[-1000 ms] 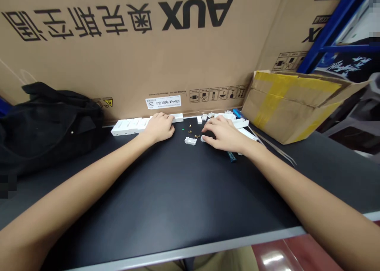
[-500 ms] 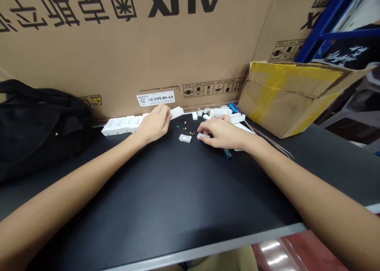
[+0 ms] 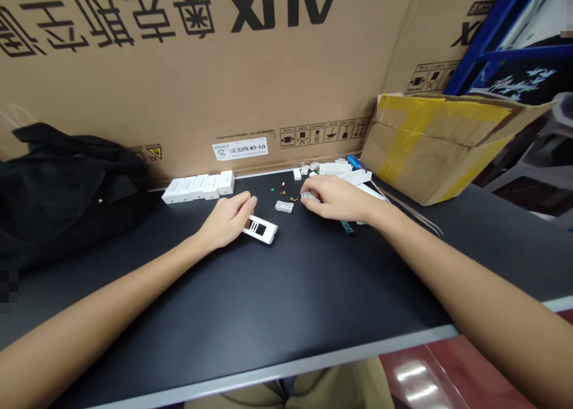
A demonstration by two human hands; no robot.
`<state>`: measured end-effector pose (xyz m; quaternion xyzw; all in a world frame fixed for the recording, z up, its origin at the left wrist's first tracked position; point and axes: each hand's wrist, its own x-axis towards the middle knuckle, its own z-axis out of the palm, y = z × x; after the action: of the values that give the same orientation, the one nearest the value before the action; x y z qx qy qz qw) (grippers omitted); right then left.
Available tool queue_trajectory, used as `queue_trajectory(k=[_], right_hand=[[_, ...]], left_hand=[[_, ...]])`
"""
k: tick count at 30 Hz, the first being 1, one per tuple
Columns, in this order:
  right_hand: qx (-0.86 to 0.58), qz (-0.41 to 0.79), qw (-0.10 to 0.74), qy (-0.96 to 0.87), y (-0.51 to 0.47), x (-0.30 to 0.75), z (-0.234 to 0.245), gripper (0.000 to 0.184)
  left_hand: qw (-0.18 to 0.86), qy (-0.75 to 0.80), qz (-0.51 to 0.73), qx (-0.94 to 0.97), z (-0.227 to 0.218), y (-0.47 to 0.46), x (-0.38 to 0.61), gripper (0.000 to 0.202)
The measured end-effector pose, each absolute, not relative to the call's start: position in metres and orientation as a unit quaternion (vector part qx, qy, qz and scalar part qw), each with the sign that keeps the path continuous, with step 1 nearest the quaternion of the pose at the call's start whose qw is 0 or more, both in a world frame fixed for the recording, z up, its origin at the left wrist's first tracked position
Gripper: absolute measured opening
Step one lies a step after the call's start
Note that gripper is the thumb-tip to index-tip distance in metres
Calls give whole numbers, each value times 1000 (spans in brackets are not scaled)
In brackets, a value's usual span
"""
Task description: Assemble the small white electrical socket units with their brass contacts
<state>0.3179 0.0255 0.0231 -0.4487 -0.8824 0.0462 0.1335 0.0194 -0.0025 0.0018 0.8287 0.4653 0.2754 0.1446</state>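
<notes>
The left hand (image 3: 228, 221) lies loose and half open on the black worktop (image 3: 313, 289), its fingertips just touching the end of a flat white plastic plate (image 3: 260, 228) with dark rectangular slots. The right hand (image 3: 335, 199) curls, fingertips pinching a small white piece (image 3: 308, 197). Between the hands lies a white slotted block (image 3: 284, 206), with tiny brass bits (image 3: 283, 184) just behind it.
</notes>
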Motion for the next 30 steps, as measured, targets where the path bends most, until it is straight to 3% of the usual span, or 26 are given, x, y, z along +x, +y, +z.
queue_trajectory(k=[16,21,30], right_hand=[[-342,29,166,-924,18,307,13,35],[-319,27,143,-937,17,304,15,27],[-339,24,157,-927,20,307,10,35]], left_hand=[[82,424,200,880,0,-8,17,43],[99,415,177,887,0,-6,14,26],[140,408,191,882,-5,-1,12,29]])
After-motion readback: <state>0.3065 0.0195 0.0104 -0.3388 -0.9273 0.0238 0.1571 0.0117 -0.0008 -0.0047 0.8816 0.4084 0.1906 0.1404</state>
